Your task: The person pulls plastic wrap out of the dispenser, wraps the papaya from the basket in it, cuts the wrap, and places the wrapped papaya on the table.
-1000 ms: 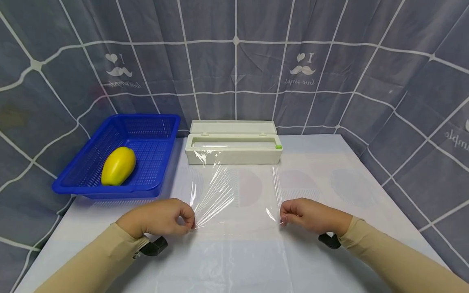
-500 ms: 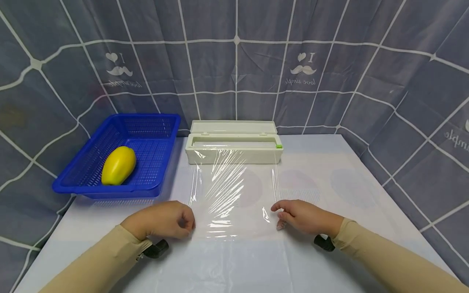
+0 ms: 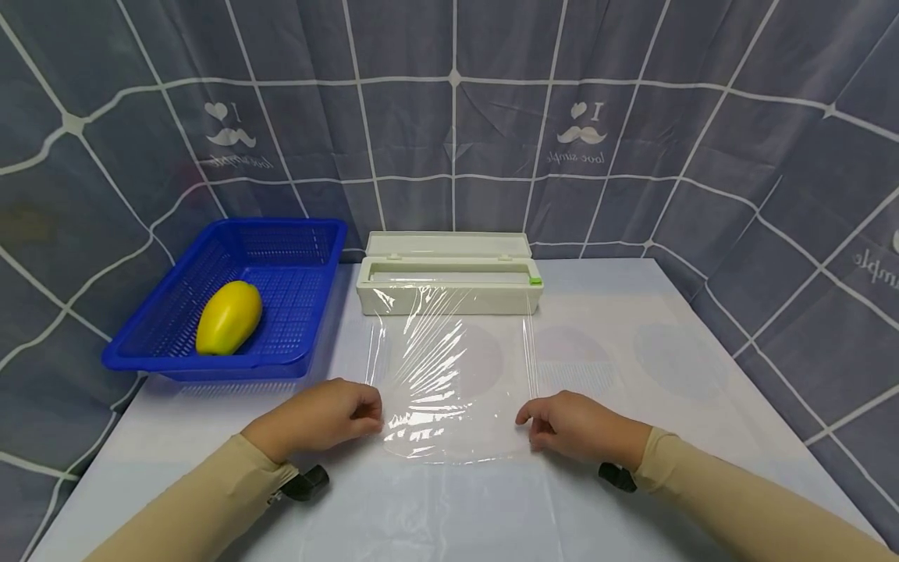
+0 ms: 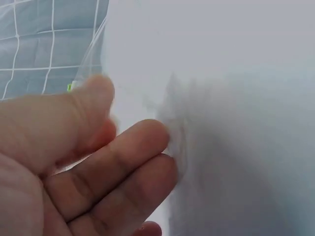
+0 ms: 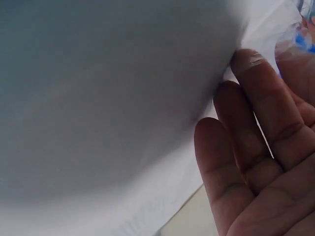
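Observation:
A clear sheet of plastic wrap [image 3: 435, 390] stretches forward from the white wrap dispenser [image 3: 449, 298], its front edge wrinkled and shiny. At the sheet's left front corner my left hand [image 3: 330, 417] pinches the film between thumb and index finger; its other fingers [image 4: 142, 140] are bent loosely in the left wrist view. My right hand [image 3: 579, 425] is at the right front corner, its index finger extended over the film's edge. In the right wrist view its fingers [image 5: 221, 152] are loosely straight, and film lies against one fingertip.
A blue plastic basket [image 3: 302, 312] stands at the back left with a yellow mango-like fruit [image 3: 229, 318] in it. The dispenser's lid [image 3: 449, 243] is raised. A white cloth covers the table [image 3: 632, 499], and a grey checked curtain [image 3: 492, 125] hangs behind and at both sides.
The right hand's fingers have spread from their earlier pinch and moved slightly left. My left hand has shifted a little right. The film has slackened, its front edge lying more loosely.

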Demonstrator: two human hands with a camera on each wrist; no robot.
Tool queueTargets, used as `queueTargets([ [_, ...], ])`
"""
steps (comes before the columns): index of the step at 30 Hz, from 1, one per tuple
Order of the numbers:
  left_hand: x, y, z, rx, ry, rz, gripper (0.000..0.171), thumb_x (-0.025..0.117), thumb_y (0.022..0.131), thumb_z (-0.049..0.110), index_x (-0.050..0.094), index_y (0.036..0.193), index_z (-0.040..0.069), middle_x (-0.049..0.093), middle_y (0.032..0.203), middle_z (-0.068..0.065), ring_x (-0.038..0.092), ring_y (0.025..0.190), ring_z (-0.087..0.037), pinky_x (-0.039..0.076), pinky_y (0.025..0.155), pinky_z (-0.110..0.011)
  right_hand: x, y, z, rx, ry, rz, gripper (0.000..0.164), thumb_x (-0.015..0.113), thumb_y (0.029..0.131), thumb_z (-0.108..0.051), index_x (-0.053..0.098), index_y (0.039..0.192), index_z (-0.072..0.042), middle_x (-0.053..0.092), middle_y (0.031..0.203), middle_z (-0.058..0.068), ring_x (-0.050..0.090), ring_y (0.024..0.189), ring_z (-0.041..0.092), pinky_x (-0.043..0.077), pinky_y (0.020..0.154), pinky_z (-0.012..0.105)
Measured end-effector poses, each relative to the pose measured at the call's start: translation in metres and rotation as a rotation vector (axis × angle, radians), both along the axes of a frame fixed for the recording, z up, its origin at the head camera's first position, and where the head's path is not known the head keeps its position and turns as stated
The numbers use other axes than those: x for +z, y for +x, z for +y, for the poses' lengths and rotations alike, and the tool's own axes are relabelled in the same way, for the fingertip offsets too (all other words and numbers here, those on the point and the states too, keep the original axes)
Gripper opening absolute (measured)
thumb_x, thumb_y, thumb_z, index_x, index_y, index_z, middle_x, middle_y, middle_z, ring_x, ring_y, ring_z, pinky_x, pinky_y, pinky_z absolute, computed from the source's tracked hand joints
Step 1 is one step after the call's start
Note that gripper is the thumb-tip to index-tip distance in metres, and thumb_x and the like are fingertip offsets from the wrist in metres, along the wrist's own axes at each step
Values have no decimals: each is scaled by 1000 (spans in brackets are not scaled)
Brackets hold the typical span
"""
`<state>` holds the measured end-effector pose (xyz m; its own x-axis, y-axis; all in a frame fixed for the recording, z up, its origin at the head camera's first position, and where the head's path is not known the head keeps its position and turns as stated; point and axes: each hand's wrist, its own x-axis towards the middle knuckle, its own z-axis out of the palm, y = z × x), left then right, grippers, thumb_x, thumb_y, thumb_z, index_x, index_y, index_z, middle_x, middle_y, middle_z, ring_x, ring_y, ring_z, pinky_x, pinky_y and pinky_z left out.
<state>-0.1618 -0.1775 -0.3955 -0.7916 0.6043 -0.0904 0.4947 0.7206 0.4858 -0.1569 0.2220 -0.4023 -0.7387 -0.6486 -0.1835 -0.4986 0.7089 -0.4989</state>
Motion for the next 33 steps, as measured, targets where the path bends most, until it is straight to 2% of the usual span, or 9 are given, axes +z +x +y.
queueTargets([
  [2,-1,1,1,29,-5,2,11,77,94,20,67,97,21,63,76,19,51,68,2,44,63,-21,-1,2,0,15,-1,19,25,81,91,-14,71,114,-15,68,85,-20,58,80,-5,53,76,23],
  [4,0,3,3,42,-8,-4,20,79,91,17,66,105,19,64,78,19,52,69,2,46,66,-22,-2,4,1,20,-1,33,25,82,91,-14,70,113,-15,67,88,-20,58,82,-4,53,78,25],
  [10,-4,7,7,49,-68,-10,34,88,83,17,68,111,17,56,80,15,51,75,-2,46,72,-24,-6,10,0,25,20,108,30,84,89,-16,70,115,-14,64,95,-14,57,87,1,53,82,28],
  [15,-6,8,10,75,-138,14,41,90,80,20,72,117,14,56,85,10,50,80,-6,47,76,-29,-10,12,0,-2,56,152,47,87,87,-18,67,128,-8,59,109,-4,54,88,4,52,78,25],
  [20,-3,10,8,60,-173,51,55,95,75,29,74,124,13,59,94,9,49,81,-7,48,76,-28,-13,13,5,-57,122,199,63,89,85,-31,64,137,-6,59,123,3,56,110,17,54,94,38],
  [23,-3,10,6,48,-186,78,64,97,71,33,74,127,13,62,102,7,53,85,-8,51,79,-31,-16,12,10,-65,153,284,67,89,83,-40,66,137,-9,57,119,2,51,113,22,51,96,42],
  [26,-3,10,4,47,-202,95,70,97,69,37,73,130,13,66,112,2,60,97,-14,56,90,-38,-17,12,15,-60,175,343,69,88,83,-47,68,139,-12,55,114,2,48,109,23,48,95,43],
  [30,-3,10,3,55,-217,96,78,97,70,41,70,136,10,67,125,-6,63,115,-26,54,104,-48,-16,10,20,-48,218,304,74,83,86,-53,63,147,-17,55,132,13,49,122,32,45,106,52],
  [33,-3,9,2,59,-219,98,81,97,70,42,69,137,8,66,125,-7,62,115,-27,53,104,-49,-15,8,23,-46,230,241,77,81,87,-55,59,151,-19,46,153,23,44,138,44,40,114,63],
])
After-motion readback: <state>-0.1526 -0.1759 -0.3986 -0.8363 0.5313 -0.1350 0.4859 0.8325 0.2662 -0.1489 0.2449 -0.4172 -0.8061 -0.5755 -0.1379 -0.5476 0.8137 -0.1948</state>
